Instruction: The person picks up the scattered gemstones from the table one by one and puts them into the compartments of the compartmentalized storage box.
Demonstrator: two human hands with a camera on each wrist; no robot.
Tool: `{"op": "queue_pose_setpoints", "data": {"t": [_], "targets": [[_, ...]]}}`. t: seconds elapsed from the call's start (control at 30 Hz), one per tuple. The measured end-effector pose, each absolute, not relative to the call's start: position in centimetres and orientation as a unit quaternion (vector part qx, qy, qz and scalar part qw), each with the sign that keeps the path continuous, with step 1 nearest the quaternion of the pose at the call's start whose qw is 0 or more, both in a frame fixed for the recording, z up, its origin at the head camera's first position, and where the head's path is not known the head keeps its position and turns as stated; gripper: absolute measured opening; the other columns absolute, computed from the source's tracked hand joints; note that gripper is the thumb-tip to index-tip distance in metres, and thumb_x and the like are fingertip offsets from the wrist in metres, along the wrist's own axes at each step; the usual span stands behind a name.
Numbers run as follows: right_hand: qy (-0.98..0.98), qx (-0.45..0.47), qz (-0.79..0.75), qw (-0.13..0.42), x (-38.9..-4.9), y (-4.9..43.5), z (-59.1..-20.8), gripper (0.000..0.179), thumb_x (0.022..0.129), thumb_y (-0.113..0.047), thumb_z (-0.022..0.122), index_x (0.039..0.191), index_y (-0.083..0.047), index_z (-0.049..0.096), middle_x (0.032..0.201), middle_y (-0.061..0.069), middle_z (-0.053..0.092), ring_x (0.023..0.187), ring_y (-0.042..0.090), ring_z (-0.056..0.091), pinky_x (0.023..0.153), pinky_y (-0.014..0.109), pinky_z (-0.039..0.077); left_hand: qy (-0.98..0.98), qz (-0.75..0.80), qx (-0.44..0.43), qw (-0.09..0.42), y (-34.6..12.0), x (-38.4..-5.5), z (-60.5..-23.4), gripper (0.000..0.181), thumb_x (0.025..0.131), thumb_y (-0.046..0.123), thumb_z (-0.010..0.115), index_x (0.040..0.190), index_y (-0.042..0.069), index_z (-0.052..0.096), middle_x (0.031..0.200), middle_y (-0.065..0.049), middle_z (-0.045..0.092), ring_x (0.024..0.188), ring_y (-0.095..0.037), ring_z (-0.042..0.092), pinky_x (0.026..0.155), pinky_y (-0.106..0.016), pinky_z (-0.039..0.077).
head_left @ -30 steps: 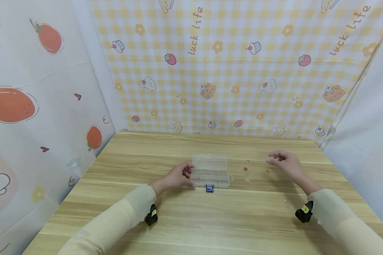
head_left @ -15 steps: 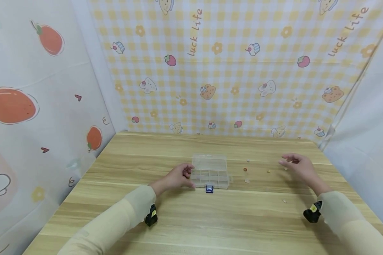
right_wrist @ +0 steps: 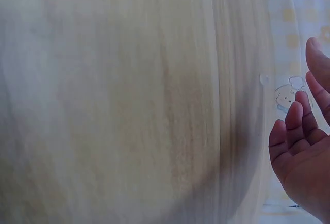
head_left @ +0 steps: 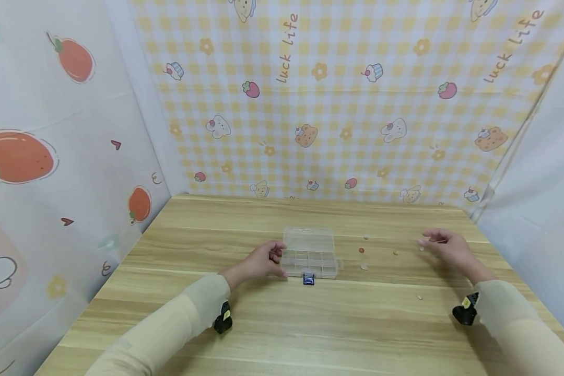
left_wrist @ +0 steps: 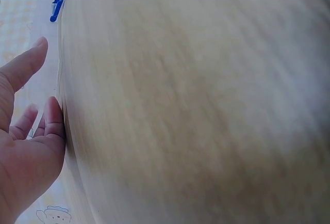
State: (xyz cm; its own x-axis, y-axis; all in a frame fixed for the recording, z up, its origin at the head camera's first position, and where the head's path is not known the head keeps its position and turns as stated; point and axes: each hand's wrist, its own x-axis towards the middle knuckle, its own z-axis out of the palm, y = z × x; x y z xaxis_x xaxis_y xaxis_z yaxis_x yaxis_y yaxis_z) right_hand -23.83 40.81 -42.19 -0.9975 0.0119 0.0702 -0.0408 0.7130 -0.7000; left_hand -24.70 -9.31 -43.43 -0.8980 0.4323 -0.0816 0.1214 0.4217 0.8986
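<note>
A clear plastic compartment box lies on the table with its lid folded back and a blue latch at its front. My left hand holds the box's left end, thumb at the front corner and index finger farther back along the side. Over the table's right side, my right hand has its thumb and index finger apart, with a small pale piece just below the fingertips. In the right wrist view that pale piece lies on the table beside the loosely bent fingers.
Several small pieces lie scattered right of the box: an orange-brown one, a yellowish one, a whitish one, a greyish one and a pale one nearer the front. A patterned curtain hangs behind the table.
My right hand has moved right across the table, from near the yellowish piece to over the pale piece. My left hand and the box have stayed in place.
</note>
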Motion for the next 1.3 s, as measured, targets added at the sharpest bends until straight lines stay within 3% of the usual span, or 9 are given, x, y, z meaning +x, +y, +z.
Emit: {"op": "queue_pose_setpoints", "data": {"t": [0.47,0.83,1.3], "targets": [[-0.93,0.006,0.368,0.001,-24.3,41.5,-42.7,0.054,0.092,-0.033,0.068,0.123,0.01,0.055,0.106,0.017,0.058,0.084,0.017,0.05,0.064,0.026,0.045,0.829,0.512,0.161,0.155,-9.3,-24.9,-43.7,0.069,0.069,0.003,0.086,0.13,0.002,0.052,0.115,-0.009,0.053,0.1,-0.021,0.051,0.087,-0.033,0.046],[-0.933,0.008,0.359,-0.033,-24.5,41.9,-43.1,0.053,0.092,-0.035,0.068,0.122,0.007,0.057,0.105,0.014,0.06,0.087,0.019,0.05,0.069,0.028,0.043,0.829,0.51,0.168,0.154,-9.3,-24.9,-43.5,0.069,0.07,0.001,0.086,0.129,0.0,0.052,0.115,-0.01,0.053,0.1,-0.023,0.051,0.089,-0.036,0.045],[-0.938,0.016,0.346,-0.012,-24.6,42.1,-43.8,0.049,0.092,-0.035,0.068,0.118,0.006,0.063,0.102,0.013,0.06,0.087,0.021,0.05,0.072,0.03,0.042,0.831,0.505,0.172,0.155,-9.3,-25.0,-43.9,0.07,0.069,0.003,0.087,0.13,0.0,0.052,0.114,-0.009,0.053,0.098,-0.021,0.051,0.086,-0.033,0.046]]}}
